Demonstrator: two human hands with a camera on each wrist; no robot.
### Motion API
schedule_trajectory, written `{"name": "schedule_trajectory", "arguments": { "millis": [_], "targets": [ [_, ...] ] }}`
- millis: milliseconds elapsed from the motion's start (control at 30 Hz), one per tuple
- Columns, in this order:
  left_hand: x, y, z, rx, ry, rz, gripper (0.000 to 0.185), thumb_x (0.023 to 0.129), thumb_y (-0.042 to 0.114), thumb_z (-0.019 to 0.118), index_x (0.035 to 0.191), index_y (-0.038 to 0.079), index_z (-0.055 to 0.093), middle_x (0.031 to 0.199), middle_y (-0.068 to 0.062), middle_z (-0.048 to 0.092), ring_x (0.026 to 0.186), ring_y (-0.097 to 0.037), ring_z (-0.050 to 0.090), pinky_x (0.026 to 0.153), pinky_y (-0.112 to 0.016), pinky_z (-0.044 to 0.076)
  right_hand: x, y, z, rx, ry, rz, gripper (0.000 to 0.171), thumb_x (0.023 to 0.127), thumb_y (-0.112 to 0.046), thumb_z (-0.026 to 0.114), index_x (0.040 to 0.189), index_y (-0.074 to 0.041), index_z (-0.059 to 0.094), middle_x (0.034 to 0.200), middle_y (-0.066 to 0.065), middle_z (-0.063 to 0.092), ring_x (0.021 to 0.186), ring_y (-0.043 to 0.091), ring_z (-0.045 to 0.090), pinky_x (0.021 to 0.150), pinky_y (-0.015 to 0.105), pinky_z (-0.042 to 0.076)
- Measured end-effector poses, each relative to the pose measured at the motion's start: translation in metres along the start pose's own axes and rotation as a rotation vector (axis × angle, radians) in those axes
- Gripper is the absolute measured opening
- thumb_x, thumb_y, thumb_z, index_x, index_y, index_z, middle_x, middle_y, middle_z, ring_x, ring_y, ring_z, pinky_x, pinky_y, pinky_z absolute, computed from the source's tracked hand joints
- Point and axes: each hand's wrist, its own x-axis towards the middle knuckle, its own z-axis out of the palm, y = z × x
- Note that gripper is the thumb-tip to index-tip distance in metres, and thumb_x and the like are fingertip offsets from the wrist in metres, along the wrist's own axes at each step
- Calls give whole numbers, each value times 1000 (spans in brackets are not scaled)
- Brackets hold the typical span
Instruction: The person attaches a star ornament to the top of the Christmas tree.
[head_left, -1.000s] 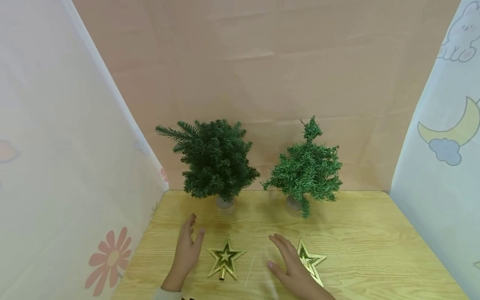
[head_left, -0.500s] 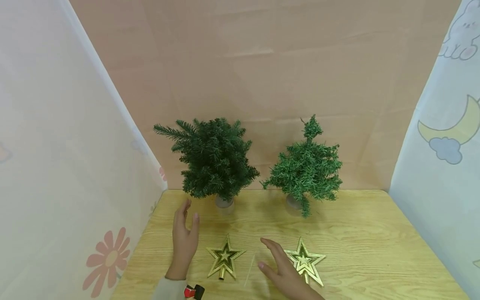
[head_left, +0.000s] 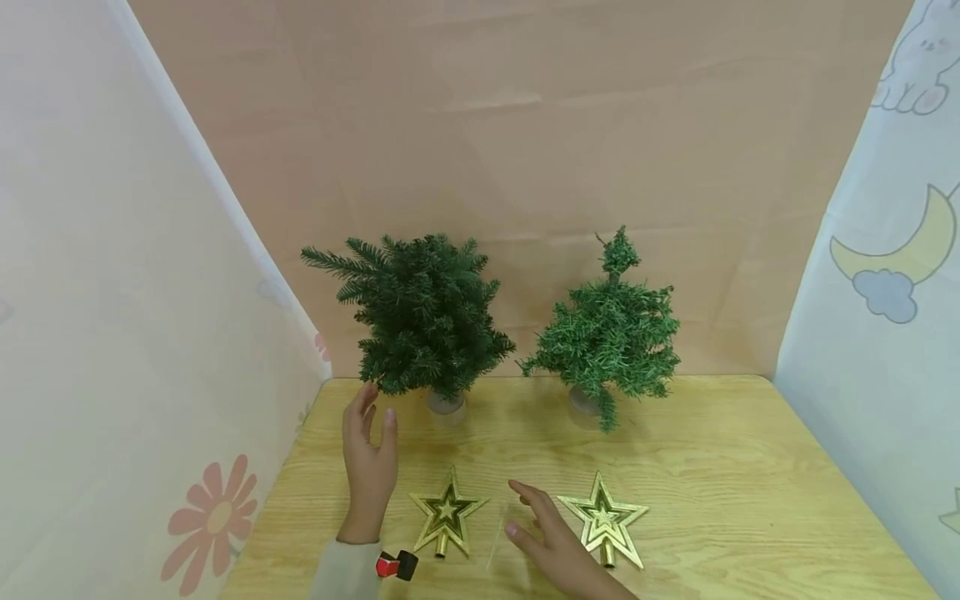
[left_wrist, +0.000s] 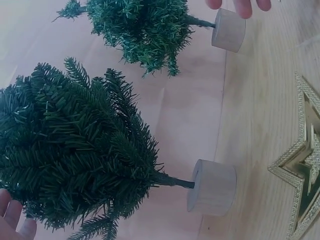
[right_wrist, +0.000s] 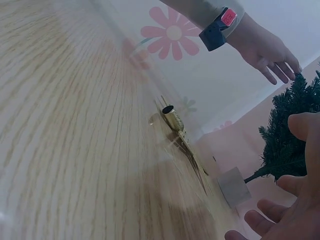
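Wooden table, walled by pastel cloth: two gold stars and two small trees, both hands empty.

Nearest, at 6 o'clock, the right hand is held spread between the left star and the right star; neither is touched. At 9 o'clock the left hand is raised, fingers relaxed, close to the dark tree. Farther, at 1 o'clock, the pale tree is seen. Both tops are bare; both stars remain flat, so nothing has been mounted.
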Motion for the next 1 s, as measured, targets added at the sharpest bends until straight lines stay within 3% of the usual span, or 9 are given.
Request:
{"name": "schedule_trajectory", "arguments": {
  "millis": [267,433,567,700,833,1000],
  "targets": [
    [6,1,-3,-19,62,34,49,93,16,53,138,13,34,128,-8,42,120,-22,40,101,-30,35,1,3,1,-7,13,-2,56,95,-41,44,143,-33,17,145,3,19,130,37,22,92,64,32],
    [11,4,-7,-46,101,36,48,91,12,54,136,10,36,126,-10,41,117,-21,42,100,-30,37,2,3,1,6,6,0,56,95,-40,44,143,-31,18,145,5,19,130,39,22,92,63,32],
    [14,15,-9,-66,122,33,48,91,9,54,135,8,38,126,-13,40,117,-22,41,100,-30,37,3,3,1,18,-1,8,56,95,-40,43,144,-30,18,145,6,19,130,39,22,93,62,33],
    [17,29,-10,-12,137,27,49,90,11,57,135,8,39,131,-11,37,121,-23,36,102,-42,32,4,6,2,27,-4,3,54,96,-38,43,143,-32,18,146,7,18,129,40,21,92,64,32],
    [21,33,-9,47,109,-23,56,88,16,61,138,19,37,139,-5,28,126,-23,28,99,-52,27,4,8,3,45,-10,3,53,97,-34,42,144,-31,17,146,7,17,129,42,20,91,66,30],
    [24,34,-9,30,19,-80,70,85,16,65,142,29,26,145,1,17,133,-21,19,106,-51,21,5,10,4,62,-15,9,56,97,-30,43,146,-26,14,146,10,16,128,44,20,90,68,29]
  ]
}}
